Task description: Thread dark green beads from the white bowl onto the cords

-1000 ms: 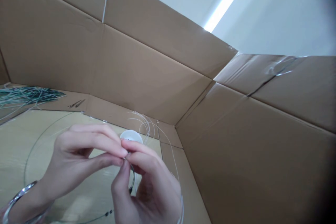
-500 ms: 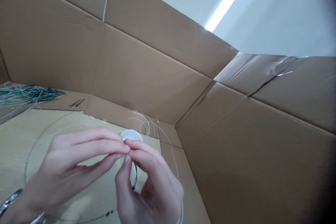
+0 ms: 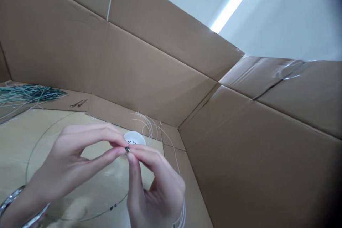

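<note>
My left hand (image 3: 77, 160) and my right hand (image 3: 157, 181) meet fingertip to fingertip above the table. Between their pinched fingers sits a small dark bead-like piece (image 3: 127, 149), mostly covered, so its exact kind is unclear. Both hands appear to grip it. Below them a thin green cord (image 3: 100, 214) curves round in a wide loop over the table, carrying a pair of small black beads (image 3: 113, 207). Just behind the fingertips stands a white bowl (image 3: 135, 137) with several tiny black pieces inside.
Tall cardboard walls (image 3: 149, 74) enclose the pale work surface (image 3: 16, 142). A bundle of green and white cords (image 3: 34, 93) lies at the back left, beside a pair of metal tweezers-like tools (image 3: 78, 103). Loose white strands (image 3: 149, 124) curl behind the bowl and down the right.
My fingertips have shifted, and the small dark piece now shows between them. My right hand's thumb has moved right and up. A dark curved strand under the right fingers no longer shows.
</note>
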Motion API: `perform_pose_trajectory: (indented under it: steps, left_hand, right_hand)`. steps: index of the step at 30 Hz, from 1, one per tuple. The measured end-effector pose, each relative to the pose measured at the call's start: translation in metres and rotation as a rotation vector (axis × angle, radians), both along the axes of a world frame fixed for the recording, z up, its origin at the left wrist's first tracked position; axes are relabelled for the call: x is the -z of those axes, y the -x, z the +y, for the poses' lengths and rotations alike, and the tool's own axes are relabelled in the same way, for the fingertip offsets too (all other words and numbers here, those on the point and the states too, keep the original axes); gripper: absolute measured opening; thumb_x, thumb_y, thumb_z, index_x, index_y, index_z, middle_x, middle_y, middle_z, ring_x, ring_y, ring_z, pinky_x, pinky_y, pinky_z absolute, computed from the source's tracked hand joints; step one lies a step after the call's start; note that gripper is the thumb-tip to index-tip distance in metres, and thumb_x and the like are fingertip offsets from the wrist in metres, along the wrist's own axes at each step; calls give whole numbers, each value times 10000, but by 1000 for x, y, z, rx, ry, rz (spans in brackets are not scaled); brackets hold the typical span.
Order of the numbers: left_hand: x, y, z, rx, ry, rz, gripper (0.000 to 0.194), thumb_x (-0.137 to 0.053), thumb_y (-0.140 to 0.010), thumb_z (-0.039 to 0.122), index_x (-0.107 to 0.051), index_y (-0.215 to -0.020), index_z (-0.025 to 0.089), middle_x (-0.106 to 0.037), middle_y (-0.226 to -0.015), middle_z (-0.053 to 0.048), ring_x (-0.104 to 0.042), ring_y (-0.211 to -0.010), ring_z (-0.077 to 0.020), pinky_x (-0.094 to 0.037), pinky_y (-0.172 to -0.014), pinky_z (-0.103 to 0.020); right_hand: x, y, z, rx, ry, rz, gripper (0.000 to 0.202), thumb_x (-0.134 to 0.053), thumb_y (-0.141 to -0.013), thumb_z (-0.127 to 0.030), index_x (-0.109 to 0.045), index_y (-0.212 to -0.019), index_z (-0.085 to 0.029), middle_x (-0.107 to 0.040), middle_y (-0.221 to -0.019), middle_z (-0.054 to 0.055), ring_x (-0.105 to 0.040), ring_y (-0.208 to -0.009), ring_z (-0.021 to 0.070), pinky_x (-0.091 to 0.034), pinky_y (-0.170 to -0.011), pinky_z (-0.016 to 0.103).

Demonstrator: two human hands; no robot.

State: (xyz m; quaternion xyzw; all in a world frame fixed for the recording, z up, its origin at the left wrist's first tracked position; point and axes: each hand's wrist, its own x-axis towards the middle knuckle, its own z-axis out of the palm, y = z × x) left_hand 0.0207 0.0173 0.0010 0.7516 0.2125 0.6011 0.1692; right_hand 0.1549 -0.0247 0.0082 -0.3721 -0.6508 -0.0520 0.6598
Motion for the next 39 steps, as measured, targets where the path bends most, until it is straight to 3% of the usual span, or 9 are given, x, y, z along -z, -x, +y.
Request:
perform_pose_trajectory:
  steps: [6, 11, 18, 23, 31, 36, 39]
  left_hand:
    - [-3, 4, 6, 25, -56, 138, 113, -599, -859, 152, -613, -906, 253, -676, -800, 29, -645, -690, -91, -481, -649, -138]
    - [-1, 3, 7, -22, -83, 121, 101, -603, -861, 152, -616, -894, 247, -682, -800, 43, -644, -680, -74, -476, -661, -128]
    - [-5, 3, 4, -93, -53, 151, 118, -572, -878, 135, -585, -861, 251, -662, -764, 82, -628, -663, -53, -462, -628, -140]
    - [-2, 1, 4, -153, -81, 176, 120, -573, -870, 113, -576, -848, 230, -649, -758, 86, -613, -669, -42, -454, -643, -142]
    - [5, 10, 23, -361, -177, -51, 127, -664, -776, 51, -614, -795, 166, -619, -737, 41, -565, -657, -59, -443, -617, -184]
    - [8, 11, 29, -410, -167, -110, 107, -667, -785, 80, -609, -752, 164, -613, -703, 54, -549, -639, -43, -439, -618, -176]
    - [6, 7, 29, -397, -112, -148, 91, -669, -797, 121, -621, -741, 175, -621, -701, 55, -553, -636, -41, -447, -614, -157]
  right_hand:
    - [-5, -7, -4, -7, 93, -63, 161, -558, -795, -13, -636, -766, -150, -694, -709, 4, -660, -629, 73, -539, -588, 137]
    - [-11, -11, -5, -69, 188, -64, 157, -586, -802, -19, -658, -780, -156, -708, -728, -6, -671, -646, 75, -553, -609, 140]
    - [-4, -9, 0, -95, 335, 20, 52, -666, -791, -141, -687, -800, -187, -723, -764, -25, -689, -691, 98, -578, -631, 182]
    - [-2, -9, 6, -70, 423, 23, 81, -635, -805, -156, -685, -831, -215, -732, -831, -30, -702, -786, 122, -585, -664, 225]
    - [-2, -21, 12, -84, 680, -47, 74, -579, -724, -136, -605, -737, -205, -720, -867, -19, -679, -880, 158, -562, -715, 289]
    - [0, -25, 15, -168, 763, -220, 106, -557, -742, -118, -602, -703, -206, -682, -731, -61, -628, -717, 90, -493, -691, 227]
    - [-1, -26, 17, -223, 779, -210, 105, -567, -741, -118, -611, -679, -191, -668, -676, -55, -597, -635, 66, -464, -636, 191]
